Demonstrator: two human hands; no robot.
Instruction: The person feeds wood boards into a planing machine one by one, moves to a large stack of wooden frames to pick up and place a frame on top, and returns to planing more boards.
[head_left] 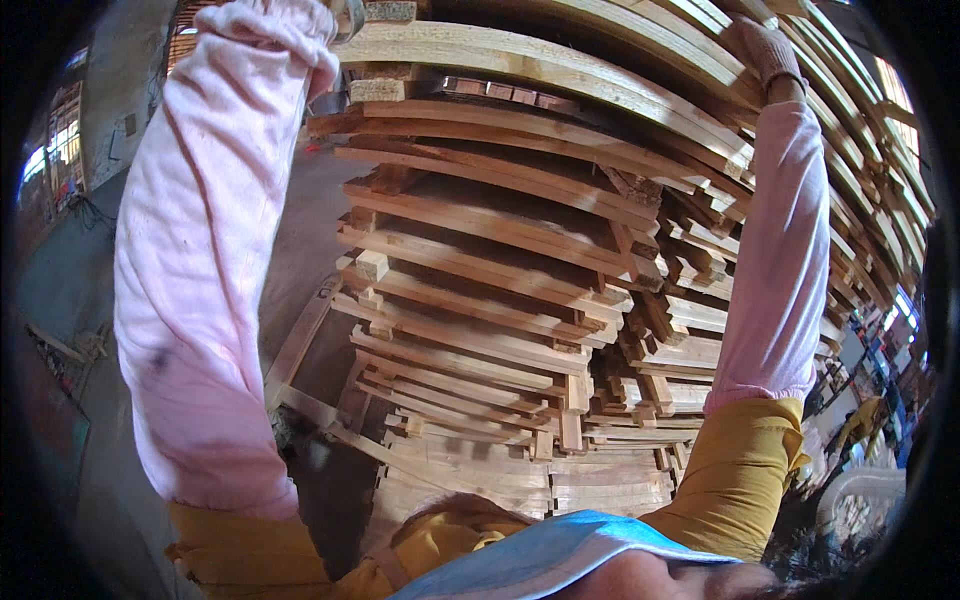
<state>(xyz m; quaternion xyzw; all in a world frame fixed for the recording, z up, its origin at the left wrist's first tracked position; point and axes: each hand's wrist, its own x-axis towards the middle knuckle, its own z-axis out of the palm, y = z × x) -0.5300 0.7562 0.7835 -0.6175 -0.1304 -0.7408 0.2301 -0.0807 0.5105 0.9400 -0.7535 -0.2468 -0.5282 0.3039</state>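
Both my arms reach up and forward, in pink sleeve covers over mustard-yellow sleeves, toward the top of a tall stack of wooden planks. At the upper right, my right hand, in a brownish-pink glove, is closed over the edge of a plank near its end. My left hand is at the top edge beside the left ends of the upper planks. Most of it is cut off or behind the bunched cuff, so its fingers do not show.
Small wooden spacer blocks separate the stacked layers. More stacked timber stands at the right. A lean wooden frame piece is left of the stack, by the concrete floor. A blue face mask intrudes at the bottom.
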